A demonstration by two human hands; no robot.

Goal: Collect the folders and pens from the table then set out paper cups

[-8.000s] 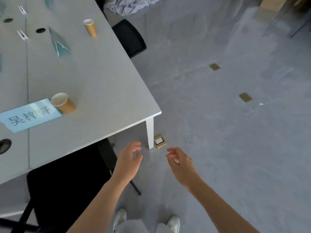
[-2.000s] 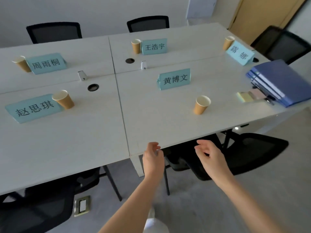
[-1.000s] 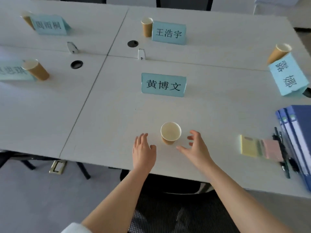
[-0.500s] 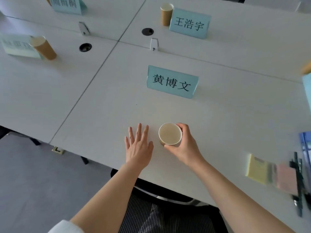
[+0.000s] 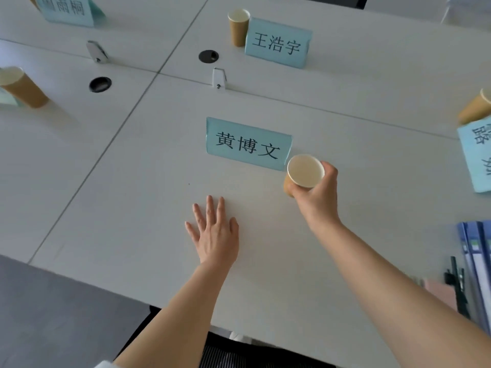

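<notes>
The right hand [image 5: 317, 193] curls round the cup [image 5: 303, 172], rim up, just beside the card [image 5: 248, 143] — likely placing it there — while the left hand [image 5: 215, 233] lies flat, fingers straight, holding nothing.

The right hand [image 5: 317, 193], which half a second ago grips the paper cup [image 5: 303, 173] near the table edge, now holds it farther away, just right of the nearest name card [image 5: 248, 143]. The left hand [image 5: 215, 233] lies flatter, fingers straighter.

paper cup [image 5: 303, 173] beside the name card
brown outside, pale inside, mouth up and empty, tilted a little; three more cups stand upright farther off, blue folders [image 5: 477, 272] and black pens [image 5: 455, 282] at the right edge.
</notes>
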